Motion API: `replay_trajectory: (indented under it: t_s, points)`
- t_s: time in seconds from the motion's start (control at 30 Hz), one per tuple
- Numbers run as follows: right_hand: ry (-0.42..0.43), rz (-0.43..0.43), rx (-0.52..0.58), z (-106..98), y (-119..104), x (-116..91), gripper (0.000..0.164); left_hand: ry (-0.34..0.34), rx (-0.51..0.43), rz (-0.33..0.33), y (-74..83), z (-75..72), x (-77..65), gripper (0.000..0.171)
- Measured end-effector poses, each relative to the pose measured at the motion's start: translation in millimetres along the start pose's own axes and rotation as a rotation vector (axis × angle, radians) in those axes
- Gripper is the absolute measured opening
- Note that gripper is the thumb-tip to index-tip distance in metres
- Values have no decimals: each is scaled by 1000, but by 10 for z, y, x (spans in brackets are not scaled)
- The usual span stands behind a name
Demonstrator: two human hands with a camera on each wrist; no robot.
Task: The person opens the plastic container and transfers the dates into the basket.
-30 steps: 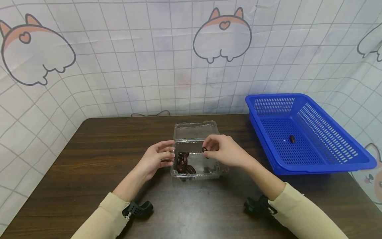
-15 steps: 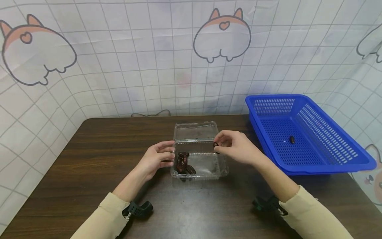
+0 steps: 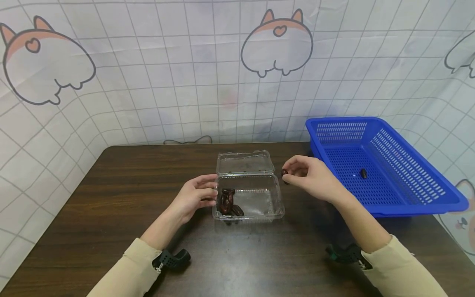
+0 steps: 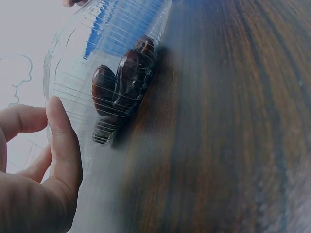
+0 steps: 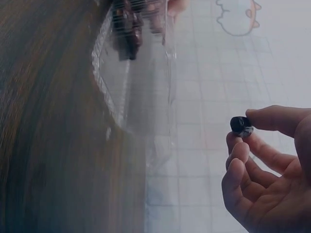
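Observation:
A clear plastic clamshell box (image 3: 256, 200) lies with its lid folded back on the table. Several dark brown dates (image 3: 227, 202) are gathered at its left end and also show through the wall in the left wrist view. My left hand (image 3: 194, 194) holds the box by its left rim, with thumb and fingertips (image 4: 57, 109) on the edge. Between the thumb and fingers of my right hand (image 3: 309, 177) is a single date (image 5: 240, 125), pinched in the air just right of the box.
At the right stands a blue perforated basket (image 3: 404, 210) with one date (image 3: 363, 173) on its floor. The dark wooden table (image 3: 148, 169) ends at a white grid-patterned cloth (image 3: 178, 103) hung behind.
My right hand has carried its date up and rightward, from over the box to beyond its right side. The left hand and the box have stayed put.

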State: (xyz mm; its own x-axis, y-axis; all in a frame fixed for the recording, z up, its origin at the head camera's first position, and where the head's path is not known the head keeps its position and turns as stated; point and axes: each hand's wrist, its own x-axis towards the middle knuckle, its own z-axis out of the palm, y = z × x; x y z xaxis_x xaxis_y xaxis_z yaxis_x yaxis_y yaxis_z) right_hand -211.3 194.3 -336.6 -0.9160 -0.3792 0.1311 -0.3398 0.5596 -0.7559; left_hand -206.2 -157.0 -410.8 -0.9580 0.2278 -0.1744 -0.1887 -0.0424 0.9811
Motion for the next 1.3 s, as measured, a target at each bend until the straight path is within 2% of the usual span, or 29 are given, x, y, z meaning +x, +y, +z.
replay_trajectory:
  t_s: [0.87, 1.3]
  points:
    - [85, 68, 54, -345, 96, -238, 32, -3, -4, 0, -15, -15, 20, 54]
    - [129, 106, 19, -498, 127, -339, 39, 1, -13, -1, -12, -9, 11, 54]
